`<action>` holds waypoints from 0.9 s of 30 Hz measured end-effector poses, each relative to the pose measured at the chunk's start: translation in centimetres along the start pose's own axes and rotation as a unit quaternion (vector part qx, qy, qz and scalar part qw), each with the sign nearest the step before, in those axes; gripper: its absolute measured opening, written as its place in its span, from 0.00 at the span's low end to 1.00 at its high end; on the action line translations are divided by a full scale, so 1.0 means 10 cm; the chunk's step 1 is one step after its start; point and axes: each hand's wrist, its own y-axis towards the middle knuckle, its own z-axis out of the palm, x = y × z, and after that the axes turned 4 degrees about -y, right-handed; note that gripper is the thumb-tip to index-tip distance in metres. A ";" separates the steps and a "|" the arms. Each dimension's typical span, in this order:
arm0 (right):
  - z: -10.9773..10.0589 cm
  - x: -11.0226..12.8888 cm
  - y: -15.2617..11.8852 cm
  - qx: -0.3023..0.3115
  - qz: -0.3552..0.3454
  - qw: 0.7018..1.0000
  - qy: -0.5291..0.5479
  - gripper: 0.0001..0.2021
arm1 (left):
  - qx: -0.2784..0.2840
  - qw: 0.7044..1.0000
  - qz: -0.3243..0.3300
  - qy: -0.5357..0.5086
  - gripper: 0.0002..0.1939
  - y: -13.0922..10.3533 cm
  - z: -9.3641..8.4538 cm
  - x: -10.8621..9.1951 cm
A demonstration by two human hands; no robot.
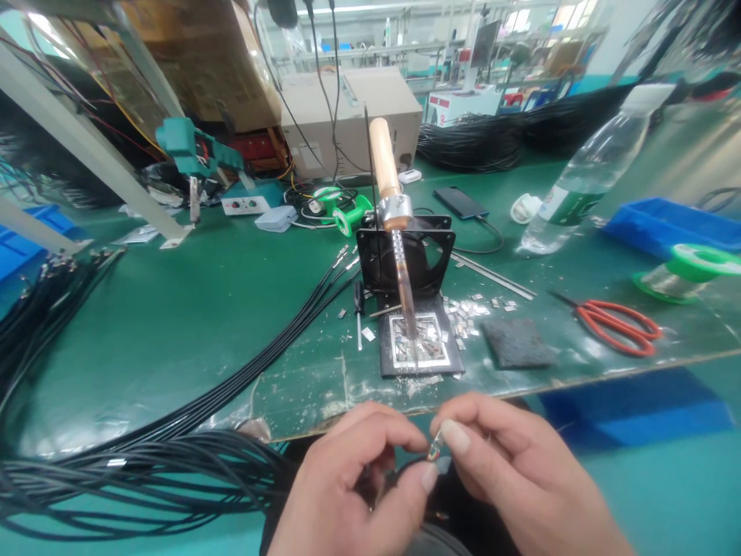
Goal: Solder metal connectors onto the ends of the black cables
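Observation:
Near the bench's front edge, my left hand (359, 471) and my right hand (515, 463) meet over my lap. Between their fingertips is a small metal connector (435, 445) with bits of coloured wire at the end of a black cable. My right thumb and forefinger pinch the connector's upper end. My left thumb and forefinger close around its lower end, where the cable runs behind the fingers. Just beyond stands a soldering iron with a wooden handle (385, 158), its barrel pointing down at a square tray (394, 347) of small metal pieces.
A black fan frame (405, 259) stands behind the iron. Loose metal plates (466, 316), a dark sponge-like pad (517, 344), red-handled scissors (617, 328), a solder spool (675, 274) and a bottle (590, 174) lie rightward. A screwdriver (359, 309) and bundled black cables (248, 355) are leftward.

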 end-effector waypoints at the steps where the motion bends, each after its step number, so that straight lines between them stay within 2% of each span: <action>1: 0.00 0.00 0.00 -0.001 0.000 1.000 0.000 0.16 | 0.009 1.000 0.004 0.003 0.05 0.00 -0.01 0.00; 4: 0.01 0.02 -0.02 -0.002 0.006 1.000 0.001 0.17 | 0.027 0.999 -0.027 -0.019 0.08 0.00 -0.02 -0.02; 9: 0.01 0.05 -0.05 0.008 0.046 0.999 0.014 0.18 | 0.060 0.974 -0.140 -0.168 0.14 -0.04 -0.01 -0.07; 13: 0.00 0.01 -0.07 -0.001 0.043 0.998 -0.042 0.19 | 0.062 0.966 -0.166 -0.187 0.14 -0.05 0.00 -0.06; 15: -0.03 -0.01 -0.08 -0.019 0.013 0.995 -0.098 0.16 | 0.061 0.965 -0.165 -0.193 0.14 -0.04 0.00 -0.07; 19: -0.11 0.02 -0.13 -0.052 -0.142 0.969 -0.194 0.04 | 0.064 0.961 -0.161 -0.217 0.12 -0.02 -0.01 -0.12; 22: -0.17 0.07 -0.15 -0.036 -0.235 0.935 -0.263 0.06 | 0.070 0.958 -0.165 -0.223 0.12 -0.02 -0.02 -0.13; 27: -0.22 0.08 -0.14 0.006 -0.272 0.909 -0.317 0.06 | 0.076 0.961 -0.178 -0.197 0.13 -0.04 -0.01 -0.07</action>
